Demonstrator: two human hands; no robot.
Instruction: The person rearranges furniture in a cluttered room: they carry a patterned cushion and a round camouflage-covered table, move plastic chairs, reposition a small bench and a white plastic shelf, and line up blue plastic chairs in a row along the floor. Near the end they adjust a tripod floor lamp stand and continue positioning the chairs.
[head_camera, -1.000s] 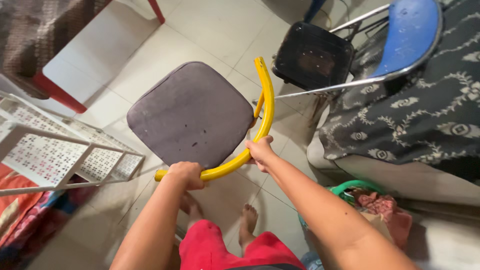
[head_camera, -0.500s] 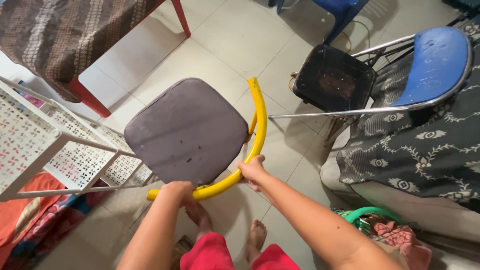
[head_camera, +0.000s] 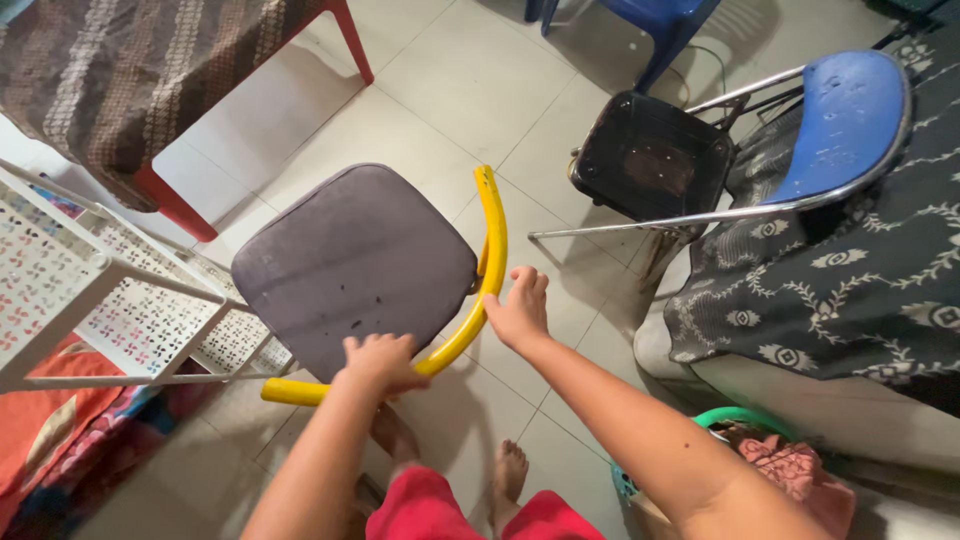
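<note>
Since half a second before, the right hand (head_camera: 520, 310) was opened off the yellow backrest (head_camera: 470, 300), fingers spread; the left hand (head_camera: 380, 362) stayed curled on it, steadying the grey-seated chair (head_camera: 350, 265) upon the tiled floor (head_camera: 450, 90).

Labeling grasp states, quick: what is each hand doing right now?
Left hand: fingers curled over the yellow curved chair bar, gripping it.
Right hand: open, fingers spread, resting against the same bar, not gripping.

Black-seated folding chair (head_camera: 652, 157), white perforated rack (head_camera: 100, 290), red table leg (head_camera: 172, 205).
</note>
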